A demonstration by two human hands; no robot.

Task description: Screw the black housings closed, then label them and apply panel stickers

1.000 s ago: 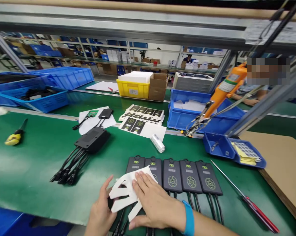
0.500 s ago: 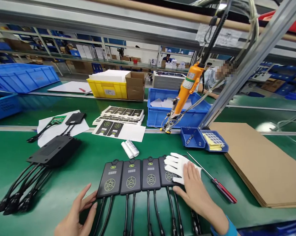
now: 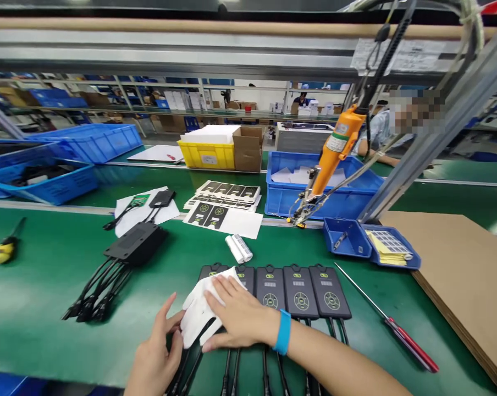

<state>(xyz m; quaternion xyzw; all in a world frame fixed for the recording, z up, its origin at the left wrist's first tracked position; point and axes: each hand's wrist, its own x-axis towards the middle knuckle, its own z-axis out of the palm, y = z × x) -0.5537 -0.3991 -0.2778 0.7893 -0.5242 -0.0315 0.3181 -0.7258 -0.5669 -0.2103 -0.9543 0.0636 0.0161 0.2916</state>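
**Wiping the leftmost black unit with a white glove**

Pressing flat, fingers extended and gripping nothing, the right hand (image 3: 236, 319) holds the white glove (image 3: 199, 308) on the leftmost black unit (image 3: 212, 271) of the row. The left hand (image 3: 155, 360), fingers spread, touches the glove's left edge on the green mat (image 3: 46, 286).

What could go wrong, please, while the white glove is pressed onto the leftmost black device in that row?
1. The right hand presses the white cloth glove over the leftmost of the flat black devices with green buttons, which lie edge to edge; a sideways push could shift the row.
2. The left hand rests by the thin black cables and might snag them.
3. The red-handled screwdriver lies loose near the right forearm.
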